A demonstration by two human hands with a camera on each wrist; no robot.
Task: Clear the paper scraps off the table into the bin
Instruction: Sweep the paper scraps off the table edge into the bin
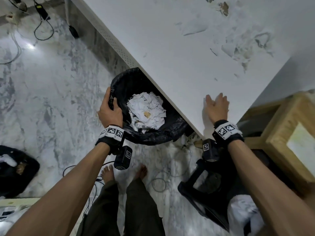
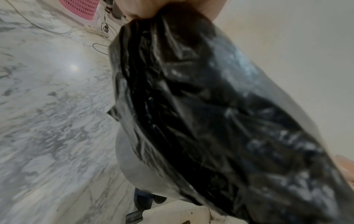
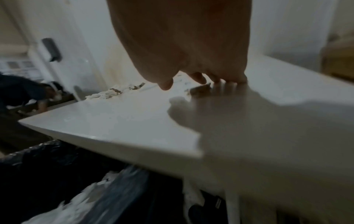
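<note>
A bin lined with a black plastic bag stands on the floor, tucked partly under the white table's left edge. A heap of torn white paper fills it. My left hand grips the bag's rim on the near left side; the black liner fills the left wrist view. My right hand lies flat and open on the table near its front corner, fingers touching the top. More paper scraps are scattered across the far right of the table, seen as a low pile from the right wrist.
A wooden stool or frame stands right of the table. A black stool sits on the marble floor below my right arm. Cables trail at the far left, and a black bag lies at the left edge. My bare feet stand near the bin.
</note>
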